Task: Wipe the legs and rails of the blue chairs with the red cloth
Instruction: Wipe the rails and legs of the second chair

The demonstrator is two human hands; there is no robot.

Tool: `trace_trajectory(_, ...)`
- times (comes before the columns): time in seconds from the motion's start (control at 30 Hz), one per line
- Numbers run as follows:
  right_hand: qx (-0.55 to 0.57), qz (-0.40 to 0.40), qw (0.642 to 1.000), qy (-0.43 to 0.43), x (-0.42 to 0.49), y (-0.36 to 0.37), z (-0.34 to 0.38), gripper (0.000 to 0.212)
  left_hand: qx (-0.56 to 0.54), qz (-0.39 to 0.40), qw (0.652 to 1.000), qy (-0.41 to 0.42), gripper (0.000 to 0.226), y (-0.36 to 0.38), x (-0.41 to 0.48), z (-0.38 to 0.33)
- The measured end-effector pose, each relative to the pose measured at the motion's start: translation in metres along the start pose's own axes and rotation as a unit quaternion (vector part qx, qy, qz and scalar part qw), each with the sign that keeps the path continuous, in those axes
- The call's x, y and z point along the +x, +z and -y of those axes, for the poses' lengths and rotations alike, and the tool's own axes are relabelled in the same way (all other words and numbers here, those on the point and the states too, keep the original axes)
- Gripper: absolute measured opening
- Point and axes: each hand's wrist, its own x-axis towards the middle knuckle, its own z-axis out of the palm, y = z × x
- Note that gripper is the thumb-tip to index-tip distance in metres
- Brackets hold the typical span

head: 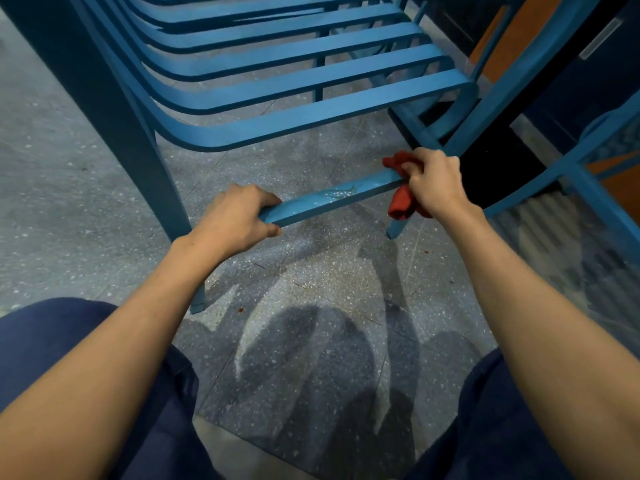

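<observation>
A blue slatted chair (294, 84) stands in front of me, seen from low down. Its lower front rail (332, 199) runs between the two front legs and has wet streaks on its top face. My left hand (239, 220) grips the left end of that rail, fingers curled over it. My right hand (433, 181) holds the red cloth (400, 202) wrapped around the rail's right end, close to the right front leg (398, 226). Part of the cloth hangs below the rail. The left front leg (138, 157) rises beside my left hand.
A second blue chair (571, 174) stands close on the right, its frame crossing behind my right hand. The floor is grey speckled terrazzo (311, 289). My knees in dark blue trousers fill the bottom corners. Dark and orange furniture stands at the upper right.
</observation>
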Motion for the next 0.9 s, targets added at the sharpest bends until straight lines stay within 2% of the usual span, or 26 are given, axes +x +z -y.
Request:
trace_trajectory(0.13,-0.031,0.007,0.999,0.027,-0.004,0.01,0.011,0.025,0.026,-0.012,0.999,0.016,0.04,0.002,-0.001,0.001)
trace_trajectory(0.4,-0.006,0.063,0.994,-0.085,-0.025,0.018,0.018,0.024,0.044,-0.021,0.998,0.041,0.041,0.003,-0.005,0.002)
trace_trajectory(0.53,-0.029,0.043,0.998,-0.036,-0.013,0.01,0.011,0.023,0.032,-0.025,0.998,0.04,0.042,0.004,-0.005,0.002)
trace_trajectory(0.63,-0.049,0.017,0.998,0.029,-0.011,0.011,0.018,0.03,0.032,-0.028,0.998,0.038,0.042,0.005,-0.005,0.002)
trace_trajectory(0.7,-0.049,0.019,0.998,0.035,-0.017,0.016,0.024,0.034,0.031,-0.029,0.998,0.036,0.042,0.005,-0.005,0.002)
trace_trajectory(0.9,0.043,0.017,0.995,-0.088,-0.055,0.04,0.049,0.034,0.029,-0.038,0.998,0.036,0.042,0.006,-0.005,0.002)
